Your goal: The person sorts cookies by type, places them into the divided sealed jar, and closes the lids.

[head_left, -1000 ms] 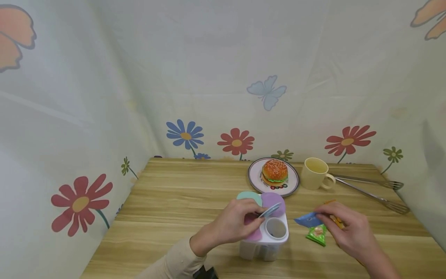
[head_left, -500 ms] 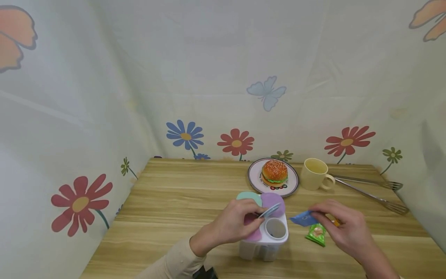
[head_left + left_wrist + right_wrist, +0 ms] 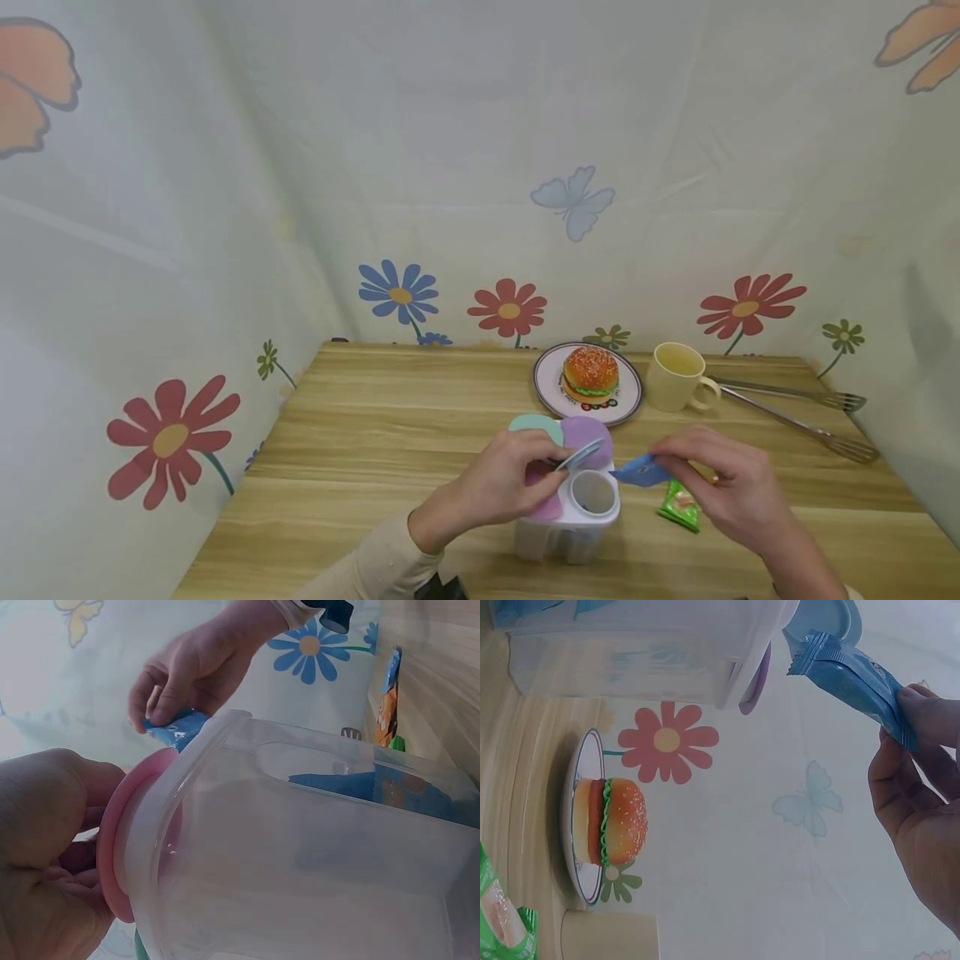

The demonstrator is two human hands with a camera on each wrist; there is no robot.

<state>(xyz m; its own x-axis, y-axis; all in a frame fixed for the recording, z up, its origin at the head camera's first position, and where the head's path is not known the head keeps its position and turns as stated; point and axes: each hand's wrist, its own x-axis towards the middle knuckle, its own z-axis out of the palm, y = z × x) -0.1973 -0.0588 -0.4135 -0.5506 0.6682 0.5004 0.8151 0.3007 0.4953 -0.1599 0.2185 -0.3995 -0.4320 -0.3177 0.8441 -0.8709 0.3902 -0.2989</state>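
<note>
My left hand pinches a light-blue round lid, tilted up above a clear, white-topped storage box. Beneath that lid is an uncovered round opening. Teal, purple and pink lids cover the other openings. Between thumb and fingers, my right hand holds a blue snack packet just right of the opening. In the left wrist view, another blue packet shows through the box wall. A green snack packet lies on the table, partly behind my right hand.
Behind the box stands a plate bearing a hamburger. A yellow mug is to its right, beside two long metal utensils. An orange packet appears in the left wrist view. Patterned cloth surrounds the table.
The right hand has carried the blue packet leftward, from above the green packet to near the round opening's edge. My left hand and the lid have stayed in place.
</note>
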